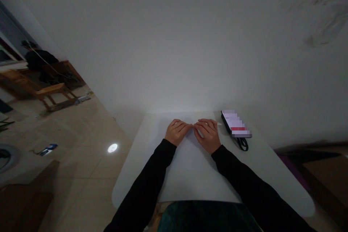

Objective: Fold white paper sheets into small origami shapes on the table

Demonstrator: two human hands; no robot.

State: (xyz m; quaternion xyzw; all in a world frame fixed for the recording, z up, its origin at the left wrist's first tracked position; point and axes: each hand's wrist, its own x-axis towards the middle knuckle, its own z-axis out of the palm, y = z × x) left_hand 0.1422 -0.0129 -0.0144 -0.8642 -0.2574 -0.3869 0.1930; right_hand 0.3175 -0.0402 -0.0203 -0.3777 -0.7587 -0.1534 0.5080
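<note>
Where the dark green cloth (203,219) is showing: it is filling the bottom middle of your view, at the near edge of the white table (261,177).
Black sleeves (146,177): they are covering your two arms and are lying over the table from both sides.
Pale sheet (187,161): it seems to be paper, and it is lying flat on the table, under and around your hands.
Left hand (178,132): you are bringing its fingertips together with those of the other hand, above the sheet.
Right hand (208,135): its fingers are bending and its tips are meeting the left ones.
Grip: your fingertips are touching or nearly touching; I cannot tell if they are pinching something small.
Phone (236,123): it is lying to the right of your right hand, apart from it, its screen lit and blurred.
Black loop (243,144): it is hanging out from the phone's near end, on the table.
Wall (174,43): it is standing behind the table.
Wooden chair (56,88): it is standing far left, on the tiled floor (89,166).
Other person (40,58): this one, in dark clothes, is staying beyond the chair.
</note>
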